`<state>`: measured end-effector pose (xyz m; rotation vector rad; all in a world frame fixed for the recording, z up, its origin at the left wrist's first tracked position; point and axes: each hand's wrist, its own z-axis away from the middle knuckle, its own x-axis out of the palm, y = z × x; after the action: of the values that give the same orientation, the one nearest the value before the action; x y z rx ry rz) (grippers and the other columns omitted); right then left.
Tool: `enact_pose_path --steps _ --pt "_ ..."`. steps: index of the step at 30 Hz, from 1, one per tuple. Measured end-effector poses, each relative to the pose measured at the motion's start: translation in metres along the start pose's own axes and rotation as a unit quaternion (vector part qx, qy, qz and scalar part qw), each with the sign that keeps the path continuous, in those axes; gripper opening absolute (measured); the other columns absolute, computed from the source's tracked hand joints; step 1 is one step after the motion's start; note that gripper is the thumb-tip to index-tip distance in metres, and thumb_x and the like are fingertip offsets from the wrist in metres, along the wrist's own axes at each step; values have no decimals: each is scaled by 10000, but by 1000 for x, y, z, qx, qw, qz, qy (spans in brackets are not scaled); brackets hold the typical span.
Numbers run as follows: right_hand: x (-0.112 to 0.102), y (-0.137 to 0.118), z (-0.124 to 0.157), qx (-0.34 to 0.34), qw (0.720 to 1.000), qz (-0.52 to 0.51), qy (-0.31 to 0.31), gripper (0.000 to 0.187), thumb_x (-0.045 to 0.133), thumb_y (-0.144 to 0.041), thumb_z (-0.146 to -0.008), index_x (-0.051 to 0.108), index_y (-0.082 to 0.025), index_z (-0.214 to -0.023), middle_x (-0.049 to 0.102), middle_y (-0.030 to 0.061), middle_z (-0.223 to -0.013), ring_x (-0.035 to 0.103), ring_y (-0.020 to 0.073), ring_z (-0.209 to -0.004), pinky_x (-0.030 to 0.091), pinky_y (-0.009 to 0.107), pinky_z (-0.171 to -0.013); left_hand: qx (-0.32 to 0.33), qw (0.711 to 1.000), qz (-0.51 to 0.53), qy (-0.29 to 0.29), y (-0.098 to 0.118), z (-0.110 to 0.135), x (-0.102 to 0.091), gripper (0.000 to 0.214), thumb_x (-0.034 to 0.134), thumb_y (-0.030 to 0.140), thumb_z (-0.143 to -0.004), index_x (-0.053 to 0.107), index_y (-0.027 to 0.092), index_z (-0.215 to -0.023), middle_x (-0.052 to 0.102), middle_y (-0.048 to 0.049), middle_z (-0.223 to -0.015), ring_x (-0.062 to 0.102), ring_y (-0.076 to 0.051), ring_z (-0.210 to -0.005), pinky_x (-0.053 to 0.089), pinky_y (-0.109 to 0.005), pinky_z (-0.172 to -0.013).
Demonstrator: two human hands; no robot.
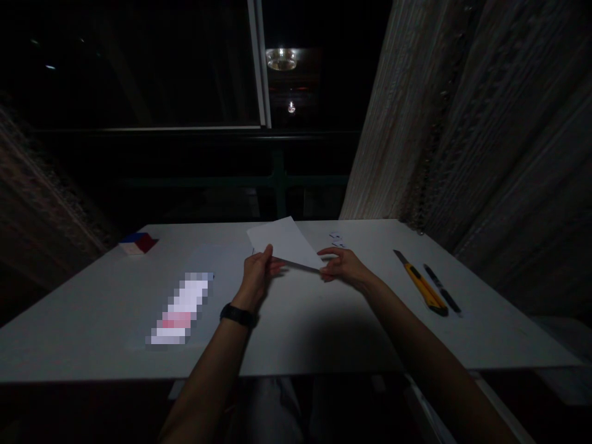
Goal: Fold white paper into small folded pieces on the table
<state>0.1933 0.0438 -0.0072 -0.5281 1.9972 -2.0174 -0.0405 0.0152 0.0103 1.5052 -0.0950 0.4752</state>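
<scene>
A white sheet of paper (283, 237) is held up a little over the middle of the table, its near edge showing as a darker narrow strip. My left hand (257, 274) grips the near left part, thumb on top and fingers underneath; a dark band circles that wrist. At the near right corner, my right hand (343, 267) pinches the edge with its fingertips, while its index finger stretches over the paper. Small pieces with dark marks (337, 239) lie just beyond my right hand.
On the white table (287, 333), a yellow utility knife (423, 287) with its blade out lies at right beside a black pen (441, 288). A lit, pixelated phone-like object (181, 310) is at left. A red, blue and white block (137, 243) sits far left. Curtains (388, 111) hang behind.
</scene>
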Motion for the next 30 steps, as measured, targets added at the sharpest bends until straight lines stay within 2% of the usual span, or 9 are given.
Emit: enact_pose_path --steps 4,9,14,16,19,21,23,27,30 --pt "-4 -1 0 7 1000 14 -21 612 787 -236 -538 522 -143 -1082 646 14 -557 628 172 -509 527 314 -524 27 999 22 23 1 -2 -2 311 657 364 -718 513 110 -612 558 -15 -517 632 -143 -511 466 -165 -390" --pt "-8 -5 3 2 998 5 -57 697 776 -203 -541 471 -134 -1165 667 32 -603 636 181 -550 527 349 -581 41 998 35 29 1 -3 -3 317 646 374 -727 501 115 -613 548 -6 -510 616 -122 -497 443 -151 -384" --pt "-14 -9 6 0 999 -2 -32 712 770 -179 -535 473 -132 -1180 654 17 -585 634 186 -552 527 366 -600 48 996 59 37 3 -4 -6 318 630 384 -740 498 121 -620 564 -10 -523 616 -121 -513 442 -160 -401" --pt "-14 -8 4 5 1000 -17 11 629 768 -211 -559 510 -146 -1128 652 19 -596 630 176 -548 529 346 -599 37 997 68 19 4 -5 -7 320 626 391 -742 505 121 -622 568 -13 -518 602 -108 -497 425 -154 -396" --pt "-11 -6 0 8 995 -59 77 464 692 -386 -677 533 -179 -1061 674 55 -692 644 174 -604 533 321 -604 17 998 54 -41 4 -3 -7 333 642 405 -722 498 129 -603 545 0 -462 549 -86 -425 363 -146 -355" --pt "-6 -6 -1 15 992 -104 71 445 573 -522 -744 532 -196 -1044 677 69 -757 650 177 -653 535 325 -616 2 996 8 -89 2 0 -5 345 656 412 -707 491 134 -586 550 -9 -441 530 -89 -394 350 -157 -350" --pt "-1 -5 -1 20 990 -131 43 446 537 -560 -749 541 -208 -1022 669 54 -773 644 170 -657 533 321 -612 -12 990 -55 -130 0 3 -2 348 660 415 -700 503 128 -582 590 -47 -461 532 -98 -382 373 -178 -372" --pt "10 -1 1 6 997 -69 37 449 747 -334 -589 563 -203 -977 668 27 -839 634 170 -693 518 288 -591 -21 973 -137 -182 -7 8 3 343 650 419 -708 547 108 -607 647 -111 -528 551 -112 -392 389 -195 -404" --pt "14 3 0 2 998 -37 53 510 783 -233 -508 564 -183 -966 671 34 -839 631 185 -703 510 279 -563 -8 967 -173 -186 -9 8 4 332 655 413 -703 563 104 -622 653 -119 -537 548 -110 -394 373 -190 -398"
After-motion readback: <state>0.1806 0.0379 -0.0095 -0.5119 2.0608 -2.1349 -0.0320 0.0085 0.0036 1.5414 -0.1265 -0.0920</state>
